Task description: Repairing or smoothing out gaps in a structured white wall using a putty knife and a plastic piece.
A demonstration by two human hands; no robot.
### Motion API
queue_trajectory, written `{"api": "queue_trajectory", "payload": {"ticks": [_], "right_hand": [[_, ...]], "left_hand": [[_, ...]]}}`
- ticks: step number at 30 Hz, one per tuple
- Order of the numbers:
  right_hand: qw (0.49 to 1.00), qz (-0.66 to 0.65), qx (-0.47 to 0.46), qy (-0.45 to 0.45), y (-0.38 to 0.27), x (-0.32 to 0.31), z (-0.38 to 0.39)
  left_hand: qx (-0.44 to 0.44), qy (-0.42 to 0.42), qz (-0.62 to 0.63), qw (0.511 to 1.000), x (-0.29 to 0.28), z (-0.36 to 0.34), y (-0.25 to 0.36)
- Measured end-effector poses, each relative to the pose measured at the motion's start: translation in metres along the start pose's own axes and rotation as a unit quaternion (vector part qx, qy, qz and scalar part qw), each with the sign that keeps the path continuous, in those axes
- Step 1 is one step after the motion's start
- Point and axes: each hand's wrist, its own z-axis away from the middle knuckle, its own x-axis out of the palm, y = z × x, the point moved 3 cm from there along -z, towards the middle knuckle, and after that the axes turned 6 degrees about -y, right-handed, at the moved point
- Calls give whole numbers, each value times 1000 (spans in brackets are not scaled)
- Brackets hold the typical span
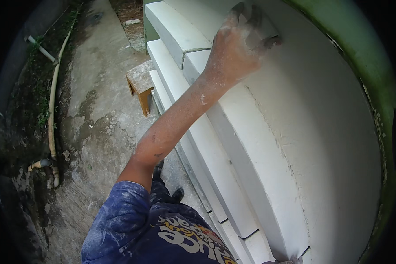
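"How far along does it look?"

"The stepped ledges [233, 119] at left are white and mostly even, so I'd judge their surfacing largely done. Dark joint gaps [251, 234] and a rough seam [283, 149] along the wall's near edge look unfinished."

"And the hands?"

"The left hand [237, 46] curls its fingers, partly spread, around a grey pad [267, 27] against the white wall [330, 145], toward its upper end. Only a sliver of what seems the right hand [295, 260] shows by the ledges' lower end; I can't tell its fingers' state."

"Anything in the way?"

"A pipe [53, 105] along the path's [88, 61] left edge, clear of the work; a stool [141, 77] just beside the ledges; the left forearm [176, 114], hiding part of them; and a green border [369, 61] at the wall's right edge."
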Motion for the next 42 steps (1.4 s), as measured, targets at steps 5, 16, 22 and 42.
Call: {"api": "queue_trajectory", "payload": {"ticks": [5,16,22,42], "right_hand": [[958,-102,-134,-232,-61,73,35],[813,-255,-54,-521,-48,221,135],[806,-291,2,-515,-44,231,143],[803,-254,40,-538,-46,228,142]], "left_hand": [[-14,-34,-33,999,-17,18,20],[-163,53,135,976,-10,15,-11],[99,109,-123,981,19,54,6],[-9,-41,-135,990,7,71,12]]}}
